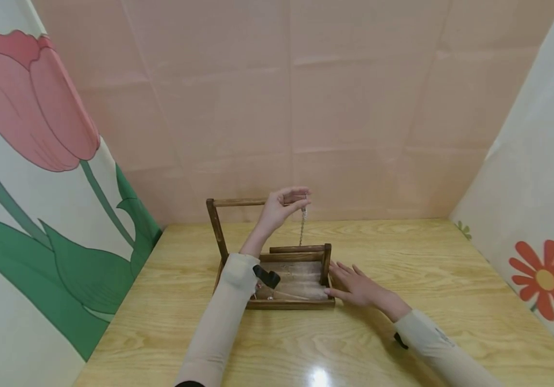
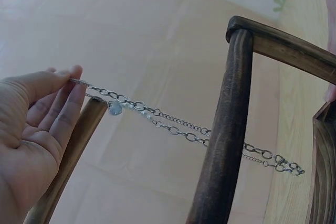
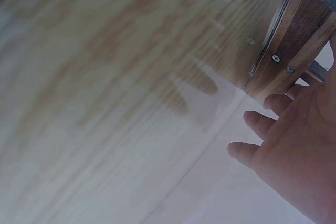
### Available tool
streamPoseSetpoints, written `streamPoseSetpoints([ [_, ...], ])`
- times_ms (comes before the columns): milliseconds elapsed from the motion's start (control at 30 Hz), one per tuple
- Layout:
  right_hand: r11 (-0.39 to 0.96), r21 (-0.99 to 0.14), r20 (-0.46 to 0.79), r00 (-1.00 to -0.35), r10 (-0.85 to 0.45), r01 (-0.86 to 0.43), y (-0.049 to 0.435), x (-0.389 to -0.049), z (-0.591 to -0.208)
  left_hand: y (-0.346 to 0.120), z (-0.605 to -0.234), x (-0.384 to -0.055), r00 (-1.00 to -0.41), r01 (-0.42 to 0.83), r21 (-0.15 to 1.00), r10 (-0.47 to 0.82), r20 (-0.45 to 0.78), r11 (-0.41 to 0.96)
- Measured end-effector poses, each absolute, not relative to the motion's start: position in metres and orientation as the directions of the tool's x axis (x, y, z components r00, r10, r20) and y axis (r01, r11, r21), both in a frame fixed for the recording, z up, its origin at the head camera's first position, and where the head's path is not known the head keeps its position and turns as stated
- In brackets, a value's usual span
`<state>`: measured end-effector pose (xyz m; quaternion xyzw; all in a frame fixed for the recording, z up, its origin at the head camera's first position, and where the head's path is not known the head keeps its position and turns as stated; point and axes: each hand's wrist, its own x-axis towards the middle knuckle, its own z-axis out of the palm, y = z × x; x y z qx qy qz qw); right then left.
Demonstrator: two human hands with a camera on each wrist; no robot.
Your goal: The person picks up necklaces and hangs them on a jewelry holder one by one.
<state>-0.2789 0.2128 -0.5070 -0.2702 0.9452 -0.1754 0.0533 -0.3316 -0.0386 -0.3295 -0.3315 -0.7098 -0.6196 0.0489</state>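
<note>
Above the wooden rack (image 1: pixel 291 305), the left hand (image 1: pixel 277 209) pinches a silver chain (image 2: pixel 181 121) between thumb and fingertips at its top end. Below that pinch it hangs as two close strands, with a pale pendant (image 2: pixel 115 108) and small white beads (image 2: pixel 147 114) near the top. Right beside the fingers is the free end of the upper bar (image 1: pixel 238 202); whether a strand touches it, I cannot tell. Lower down, the strands pass on the far side of the lower bar (image 1: pixel 298 249). Out at the rack's right end, the right hand (image 1: pixel 361 287) lies with fingers spread and holds nothing, its thumb at the corner of the rim, perhaps to steady it. Small jewelry pieces (image 1: pixel 271 298) lie in the tray, and the rack stands on the table (image 1: pixel 160 312).

The step in hand seems to be working the chain at that bar end, on or off being unclear. The next move calls for keeping the pinch, parting the two strands and clearing the lower bar without snagging.
</note>
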Motion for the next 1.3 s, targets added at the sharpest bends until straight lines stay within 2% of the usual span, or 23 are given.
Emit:
streamPoseSetpoints([
  [433,0.794,-0.367,-0.015,-0.851,-0.525,-0.484,0.214,-0.277,-0.51,-0.038,-0.324,-0.337,-0.759,0.553,0.833,0.423,0.495,0.019],
  [867,0.796,-0.366,-0.019,-0.852,-0.523,-0.481,0.214,-0.279,-0.51,-0.039,-0.319,-0.34,-0.801,0.504,0.863,0.382,0.461,0.016],
  [1300,0.801,-0.363,-0.028,-0.853,-0.521,-0.477,0.212,-0.279,-0.509,-0.043,-0.325,-0.342,-0.797,0.518,0.855,0.357,0.487,-0.011],
])
